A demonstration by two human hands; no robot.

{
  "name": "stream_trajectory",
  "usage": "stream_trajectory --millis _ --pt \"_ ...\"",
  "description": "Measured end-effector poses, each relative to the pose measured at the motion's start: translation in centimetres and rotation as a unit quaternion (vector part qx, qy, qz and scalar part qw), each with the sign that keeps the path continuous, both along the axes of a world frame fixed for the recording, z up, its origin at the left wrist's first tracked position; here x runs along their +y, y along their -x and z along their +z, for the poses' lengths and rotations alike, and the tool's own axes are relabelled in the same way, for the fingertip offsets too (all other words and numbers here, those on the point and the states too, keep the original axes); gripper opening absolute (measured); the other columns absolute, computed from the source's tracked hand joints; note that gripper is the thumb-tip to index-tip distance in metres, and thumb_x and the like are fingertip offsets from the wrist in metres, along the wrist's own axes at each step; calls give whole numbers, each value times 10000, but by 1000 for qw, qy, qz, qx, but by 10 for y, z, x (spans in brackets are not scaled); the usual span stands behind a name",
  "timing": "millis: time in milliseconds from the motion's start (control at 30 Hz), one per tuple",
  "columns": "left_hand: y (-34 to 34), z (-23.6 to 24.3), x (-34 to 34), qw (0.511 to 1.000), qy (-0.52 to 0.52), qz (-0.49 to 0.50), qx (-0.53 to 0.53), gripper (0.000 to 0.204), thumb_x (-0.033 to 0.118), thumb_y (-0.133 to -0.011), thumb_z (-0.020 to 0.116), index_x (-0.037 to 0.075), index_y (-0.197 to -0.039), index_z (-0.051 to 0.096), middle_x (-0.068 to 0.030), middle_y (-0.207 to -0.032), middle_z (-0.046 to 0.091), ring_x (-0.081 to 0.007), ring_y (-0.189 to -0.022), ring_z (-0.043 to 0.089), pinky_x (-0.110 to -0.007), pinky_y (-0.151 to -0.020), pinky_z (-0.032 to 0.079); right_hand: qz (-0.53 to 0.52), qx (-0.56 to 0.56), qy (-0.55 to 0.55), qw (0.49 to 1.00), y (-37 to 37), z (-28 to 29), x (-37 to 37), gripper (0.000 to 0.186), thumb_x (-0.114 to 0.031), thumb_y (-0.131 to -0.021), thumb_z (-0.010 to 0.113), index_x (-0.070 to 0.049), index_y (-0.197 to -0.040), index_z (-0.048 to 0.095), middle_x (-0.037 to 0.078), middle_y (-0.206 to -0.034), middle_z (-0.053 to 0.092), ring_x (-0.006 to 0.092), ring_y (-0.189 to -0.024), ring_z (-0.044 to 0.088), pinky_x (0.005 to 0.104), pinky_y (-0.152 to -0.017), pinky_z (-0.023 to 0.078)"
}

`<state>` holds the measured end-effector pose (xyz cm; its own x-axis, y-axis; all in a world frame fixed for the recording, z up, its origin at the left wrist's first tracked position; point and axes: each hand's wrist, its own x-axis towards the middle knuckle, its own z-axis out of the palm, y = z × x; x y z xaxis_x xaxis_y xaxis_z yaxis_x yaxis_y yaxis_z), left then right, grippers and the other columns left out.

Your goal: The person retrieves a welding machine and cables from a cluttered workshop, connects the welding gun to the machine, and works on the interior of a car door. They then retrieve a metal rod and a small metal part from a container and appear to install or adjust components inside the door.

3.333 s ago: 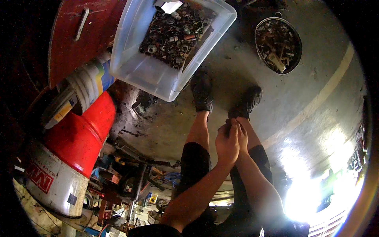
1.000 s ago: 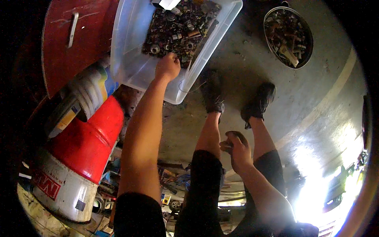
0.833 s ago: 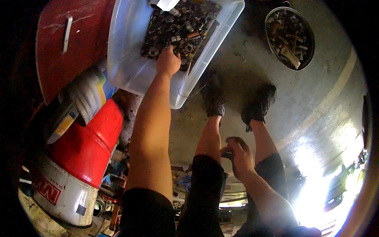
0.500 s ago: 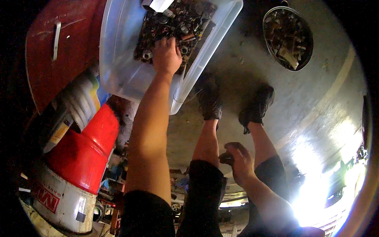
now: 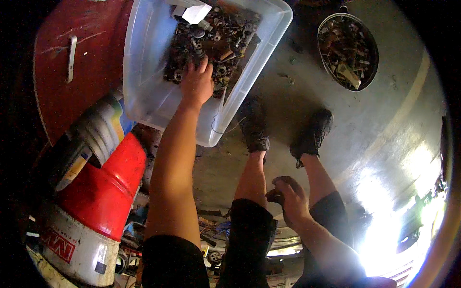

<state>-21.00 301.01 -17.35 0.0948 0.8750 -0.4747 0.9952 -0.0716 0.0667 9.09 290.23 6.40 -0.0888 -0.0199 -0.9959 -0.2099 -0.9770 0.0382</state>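
My left hand [image 5: 197, 86] reaches into a clear plastic bin [image 5: 216, 127], its fingers a little apart over a heap of greasy nuts, bolts and other small metal parts [image 5: 230, 41]. Its fingertips touch the heap and are partly hidden among the dark pieces. In front of my right knee hangs my right hand [image 5: 294, 201], fingers curled toward the thumb. Something dark seems to be between them, too shadowed to make out. A white folded piece [image 5: 196, 13] lies at the far side of the heap, beside a cylindrical metal fitting [image 5: 205, 25].
An oval metal pan [image 5: 349, 53] of mixed scrap stands on the floor at the far right. To the left are a dark red panel [image 5: 72, 96], a grey plastic jug [image 5: 96, 129] and a red and white drum [image 5: 103, 192]. My shoes [image 5: 312, 132] are beside the bin.
My left hand has shifted slightly left and nearer over the heap, uncovering more parts beyond its fingers. The right hand stays in front of my knee, curled. The view has tilted slightly.
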Motion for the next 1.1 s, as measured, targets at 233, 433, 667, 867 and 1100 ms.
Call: stream_trajectory --millis 233,433,667,867,1100 --pt "7 7 -2 997 5 51 58 367 205 -803 583 126 -1161 580 -60 -1283 492 -373 -1234 373 -527 -1042 293 6 -7 -8 1000 1 1 -1 252 -215 -902 526 2 -1025 559 111 -892 587 228 -792 621 344 -748 490" --pt "-9 6 13 994 -40 45 88 319 229 -783 622 120 -1083 618 -96 -1163 559 -412 -1163 425 -584 -955 343 15 6 -13 1000 -1 -2 -8 275 -238 -913 517 5 -1034 564 98 -900 597 214 -804 626 331 -754 488" --pt "-22 -6 61 990 -76 75 91 251 267 -835 576 196 -1068 636 -70 -894 652 -367 -1089 484 -618 -914 344 -1 1 -1 1000 2 2 6 254 -215 -881 551 -4 -1021 557 123 -871 587 238 -784 625 350 -742 491" --pt "-23 -32 86 977 -119 110 136 282 297 -883 517 213 -1137 606 -49 -1011 631 -370 -1081 494 -649 -927 315 9 0 4 1000 1 2 14 261 -195 -880 538 23 -1021 559 133 -893 582 244 -798 633 344 -759 498" --pt "-24 -40 89 977 -127 156 71 248 227 -840 606 88 -1045 599 -161 -989 570 -378 -944 533 -498 -858 395 14 15 -16 1000 -3 6 27 261 -177 -893 517 36 -1042 547 131 -903 586 246 -801 635 340 -757 499"
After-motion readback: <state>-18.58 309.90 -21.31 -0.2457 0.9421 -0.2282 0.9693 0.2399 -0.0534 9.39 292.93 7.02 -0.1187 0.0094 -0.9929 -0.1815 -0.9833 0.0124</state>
